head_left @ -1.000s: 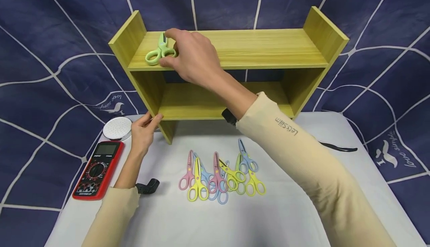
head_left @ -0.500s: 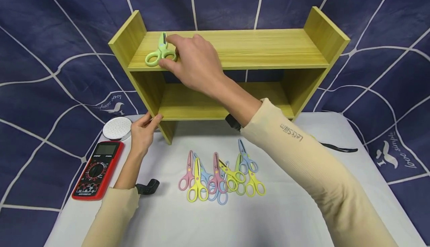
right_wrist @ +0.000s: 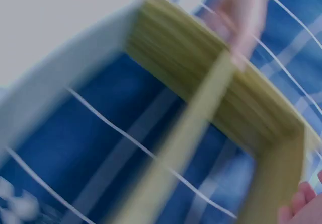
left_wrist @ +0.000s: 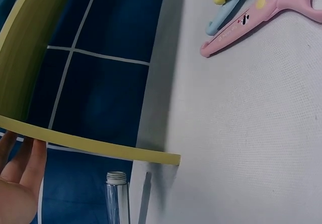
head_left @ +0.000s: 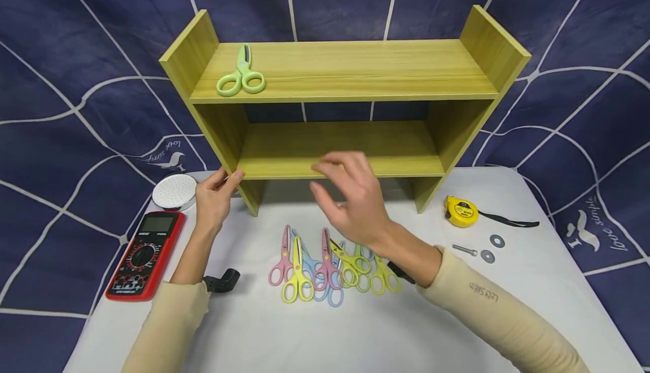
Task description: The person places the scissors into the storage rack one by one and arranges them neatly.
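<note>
A pair of green scissors (head_left: pixel 240 74) lies by itself at the left end of the wooden shelf's (head_left: pixel 355 71) top board. My right hand (head_left: pixel 336 188) hovers blurred and empty in front of the lower board, fingers loosely spread, just above a pile of several pastel scissors (head_left: pixel 330 266) on the white table. My left hand (head_left: pixel 225 179) holds the front edge of the shelf's left side panel, thumb in front and fingers on the outer face. The left wrist view shows those fingers (left_wrist: pixel 22 181) against the panel (left_wrist: pixel 90 144), with pink scissors (left_wrist: pixel 261 15) beyond.
A red multimeter (head_left: pixel 144 254) and a white round disc (head_left: pixel 175 191) lie left of the shelf, with a black clip (head_left: pixel 223 280) near my left sleeve. On the right are a yellow tape measure (head_left: pixel 460 211), a bolt (head_left: pixel 464 250) and two washers (head_left: pixel 496 241).
My right hand let go of the green scissors on the top board and came down and back toward the pile. The left hand stayed on the panel.
</note>
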A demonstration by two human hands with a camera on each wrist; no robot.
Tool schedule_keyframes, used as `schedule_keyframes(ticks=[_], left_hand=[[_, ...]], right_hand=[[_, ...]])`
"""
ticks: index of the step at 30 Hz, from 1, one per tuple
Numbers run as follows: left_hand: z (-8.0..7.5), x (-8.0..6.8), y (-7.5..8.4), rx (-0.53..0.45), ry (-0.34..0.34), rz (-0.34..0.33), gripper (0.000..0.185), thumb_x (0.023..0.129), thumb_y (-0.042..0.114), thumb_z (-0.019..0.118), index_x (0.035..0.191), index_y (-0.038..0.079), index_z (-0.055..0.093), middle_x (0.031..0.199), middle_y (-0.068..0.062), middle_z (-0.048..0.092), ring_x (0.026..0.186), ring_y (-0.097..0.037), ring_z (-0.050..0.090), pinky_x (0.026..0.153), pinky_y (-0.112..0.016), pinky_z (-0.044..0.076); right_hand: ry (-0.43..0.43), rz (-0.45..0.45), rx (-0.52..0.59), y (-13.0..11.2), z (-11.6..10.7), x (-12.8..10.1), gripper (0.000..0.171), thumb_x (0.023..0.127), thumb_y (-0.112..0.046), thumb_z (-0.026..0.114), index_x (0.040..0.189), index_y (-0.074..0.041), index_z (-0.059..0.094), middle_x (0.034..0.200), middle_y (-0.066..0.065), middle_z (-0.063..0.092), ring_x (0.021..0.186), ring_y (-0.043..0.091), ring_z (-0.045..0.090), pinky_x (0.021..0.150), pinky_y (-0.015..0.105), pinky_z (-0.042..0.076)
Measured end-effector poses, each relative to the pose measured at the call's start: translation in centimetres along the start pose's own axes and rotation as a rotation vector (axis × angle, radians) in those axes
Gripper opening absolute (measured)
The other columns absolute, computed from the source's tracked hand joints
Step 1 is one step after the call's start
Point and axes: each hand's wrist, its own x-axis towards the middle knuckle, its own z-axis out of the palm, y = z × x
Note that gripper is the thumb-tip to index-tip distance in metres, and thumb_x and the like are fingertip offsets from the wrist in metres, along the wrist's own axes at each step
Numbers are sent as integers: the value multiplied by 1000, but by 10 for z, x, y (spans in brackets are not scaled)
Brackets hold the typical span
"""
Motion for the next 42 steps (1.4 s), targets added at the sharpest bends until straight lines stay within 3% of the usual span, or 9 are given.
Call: schedule_keyframes(ticks=[5, 9, 12, 16, 19, 24, 32, 36, 42], left_hand=[[-5, -1, 4, 22, 4, -14, 38, 92, 7, 70, 129, -2, 62, 126, -22, 62, 84, -3, 67, 68, -16, 57], [-4, 0, 5, -10, -31, -22, 41, 93, 7, 69, 132, -2, 59, 131, -25, 57, 86, -3, 68, 68, -18, 57], [-2, 0, 4, -32, -33, -24, 42, 93, 7, 69, 132, -2, 59, 132, -25, 57, 87, -4, 68, 69, -18, 58], [0, -1, 4, -42, -5, -17, 40, 92, 6, 69, 131, -1, 60, 130, -25, 58, 86, -4, 69, 69, -19, 58], [0, -1, 3, -38, -9, -16, 40, 92, 6, 69, 131, -2, 60, 131, -25, 57, 85, -4, 68, 70, -19, 58], [0, -1, 2, -21, -13, -11, 41, 93, 8, 69, 131, -1, 60, 130, -25, 58, 85, -4, 68, 70, -19, 58], [0, -3, 3, 13, -15, -3, 40, 93, 9, 69, 131, 0, 61, 123, -24, 61, 86, -4, 68, 71, -20, 58], [2, -2, 6, 43, -2, 17, 40, 93, 9, 69, 131, -2, 60, 124, -25, 61, 85, -2, 68, 69, -19, 58], [8, -1, 13, 314, 29, 168, 44, 92, 16, 68, 132, 1, 60, 118, -17, 67, 98, -17, 68, 78, -19, 57]], right_hand=[[-355, 257, 64, 3, 10, -79, 28, 88, -16, 72, 113, -3, 68, 105, 6, 64, 91, 19, 59, 77, 29, 52], [-623, 460, 71, -1, 11, -120, 38, 89, -23, 73, 122, -5, 65, 105, 4, 63, 86, 17, 58, 74, 27, 52], [-787, 520, 33, -7, 9, -139, 47, 89, -29, 74, 128, -6, 62, 103, 4, 60, 82, 14, 55, 70, 26, 50], [-939, 520, -32, -13, 9, -154, 58, 86, -35, 78, 134, -10, 58, 98, -1, 53, 72, 7, 44, 57, 18, 42], [-985, 477, -98, -14, 11, -162, 60, 84, -35, 80, 135, -13, 58, 95, -4, 49, 69, 5, 40, 52, 15, 37], [-976, 382, -177, -13, 16, -166, 55, 86, -33, 78, 134, -16, 58, 90, -4, 48, 65, 4, 40, 48, 15, 33], [-1022, 342, -171, -9, 19, -161, 46, 90, -28, 74, 132, -15, 61, 86, -3, 48, 58, 5, 37, 41, 17, 30], [-1009, 317, -156, -7, 18, -161, 43, 87, -29, 74, 125, -14, 62, 91, -4, 54, 61, 5, 40, 46, 17, 33], [-986, 333, -78, -5, 14, -162, 40, 83, -29, 74, 118, -14, 62, 97, -7, 59, 74, 3, 47, 58, 15, 40]])
